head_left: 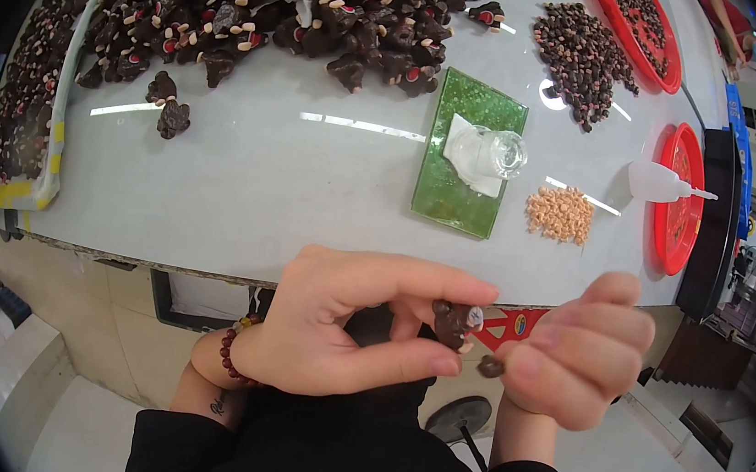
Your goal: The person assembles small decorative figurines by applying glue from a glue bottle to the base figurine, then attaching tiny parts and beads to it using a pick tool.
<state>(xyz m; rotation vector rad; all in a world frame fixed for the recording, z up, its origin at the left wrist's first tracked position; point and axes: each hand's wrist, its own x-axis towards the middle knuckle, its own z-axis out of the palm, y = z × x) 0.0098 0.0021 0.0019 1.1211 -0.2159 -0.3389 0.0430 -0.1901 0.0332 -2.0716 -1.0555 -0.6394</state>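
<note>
Between the thumb and forefinger of my left hand (332,319) is a small dark brown figurine (451,325), with a pale patch on its right end. My right hand (582,354) is closed to its right, pinching a small round dark brown piece (490,367) between the fingertips. The figurine and the round piece are a short way apart, both held in the air just off the table's near edge. Beyond my hands, a small pile of tan bits (560,215) lies on the white table (245,190).
A clear glass cup (504,153) stands by a white tissue (464,158) on a green board (454,212). Brown figurines (346,11) heap at the back left; small dark pieces (581,59) pile at the back right. A white squeeze bottle (655,182) lies by a red tray (677,235).
</note>
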